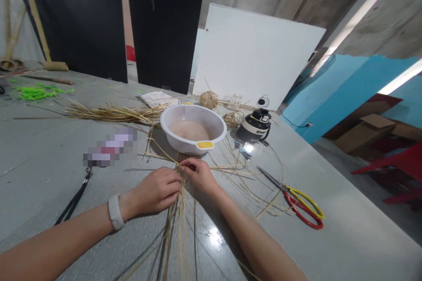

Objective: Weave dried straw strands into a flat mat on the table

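My left hand (157, 192) is curled, its fingers pressed onto a bunch of thin straw-coloured strips (180, 228) that run along the grey table toward me. My right hand (198, 174) pinches the same strips just beside the left fingertips. More loose strips (231, 167) fan out to the right under my right hand. A white wristband sits on my left wrist. Just beyond my hands stands a white basin (193, 129) with cloudy water and a yellow tab on its rim.
Red-and-yellow-handled scissors (296, 199) lie to the right. A black-and-white jug (255, 126), two small woven balls (209, 99) and a long bundle of straw (108, 113) lie behind the basin. A black lanyard (74, 199) lies at left. Black and white boards stand at the back.
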`<state>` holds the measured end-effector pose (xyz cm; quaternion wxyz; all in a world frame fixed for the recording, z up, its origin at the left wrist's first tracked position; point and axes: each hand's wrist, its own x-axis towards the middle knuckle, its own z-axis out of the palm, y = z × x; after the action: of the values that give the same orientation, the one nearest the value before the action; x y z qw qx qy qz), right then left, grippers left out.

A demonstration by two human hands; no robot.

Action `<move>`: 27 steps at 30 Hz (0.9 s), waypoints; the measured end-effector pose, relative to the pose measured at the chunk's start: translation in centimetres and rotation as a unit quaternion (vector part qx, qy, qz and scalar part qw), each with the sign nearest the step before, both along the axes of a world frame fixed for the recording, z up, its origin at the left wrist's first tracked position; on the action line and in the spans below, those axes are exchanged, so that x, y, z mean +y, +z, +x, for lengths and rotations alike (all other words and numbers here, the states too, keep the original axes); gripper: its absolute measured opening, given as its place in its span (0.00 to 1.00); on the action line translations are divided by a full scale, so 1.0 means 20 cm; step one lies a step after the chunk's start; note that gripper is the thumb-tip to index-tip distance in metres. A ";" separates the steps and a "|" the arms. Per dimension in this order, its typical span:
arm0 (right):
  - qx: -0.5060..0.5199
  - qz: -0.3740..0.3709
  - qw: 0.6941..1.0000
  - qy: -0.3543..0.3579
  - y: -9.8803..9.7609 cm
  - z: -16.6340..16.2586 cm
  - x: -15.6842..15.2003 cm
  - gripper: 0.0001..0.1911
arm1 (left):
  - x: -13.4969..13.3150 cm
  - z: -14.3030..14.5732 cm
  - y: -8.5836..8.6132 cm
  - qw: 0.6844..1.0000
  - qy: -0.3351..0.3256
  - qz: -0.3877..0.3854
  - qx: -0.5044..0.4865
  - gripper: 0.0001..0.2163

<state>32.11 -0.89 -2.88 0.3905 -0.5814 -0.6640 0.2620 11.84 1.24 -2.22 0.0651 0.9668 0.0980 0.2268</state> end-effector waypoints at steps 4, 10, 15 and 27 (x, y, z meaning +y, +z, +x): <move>0.012 -0.003 1.000 0.000 0.00 0.00 0.00 0.06 | 0.01 0.00 -0.01 1.000 0.013 -0.026 0.010 0.10; 0.033 0.000 0.999 0.009 0.00 0.00 -0.01 0.06 | 0.02 -0.01 0.02 0.999 -0.049 0.001 0.018 0.12; -0.006 0.006 1.000 0.000 -0.01 0.00 -0.01 0.06 | -0.01 -0.01 0.07 0.994 -0.109 -0.009 0.014 0.10; -0.019 0.003 1.000 0.002 -0.03 0.01 0.00 0.06 | 0.01 -0.03 0.03 0.983 -0.114 -0.143 0.009 0.13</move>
<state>32.22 -0.84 -3.40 0.3789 -0.5841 -0.6732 0.2490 11.34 1.51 -1.52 0.2268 0.9544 0.0194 0.1932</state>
